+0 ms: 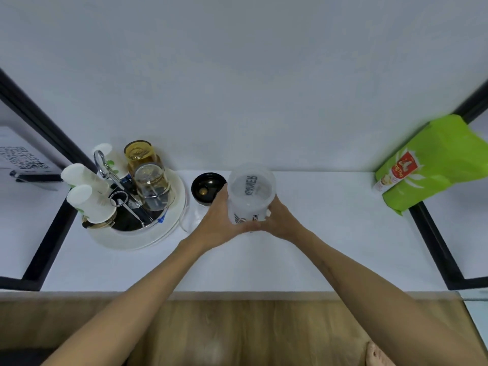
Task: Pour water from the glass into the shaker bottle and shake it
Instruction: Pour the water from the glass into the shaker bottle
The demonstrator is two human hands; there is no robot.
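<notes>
Both arms reach forward over the white surface [330, 233], the left hand [216, 220] and right hand [281, 220] clasped around the base of the open, translucent shaker bottle [250, 194], which stands upright between them, its black lid [207, 190] just beside the left hand.

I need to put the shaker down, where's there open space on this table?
Widest bare patch: between the shaker and the green bag. The front strip of table, under the forearms, is bare too. It is crowded on the left: the lid sits right beside the shaker, then the tray of cups and glasses.
</notes>
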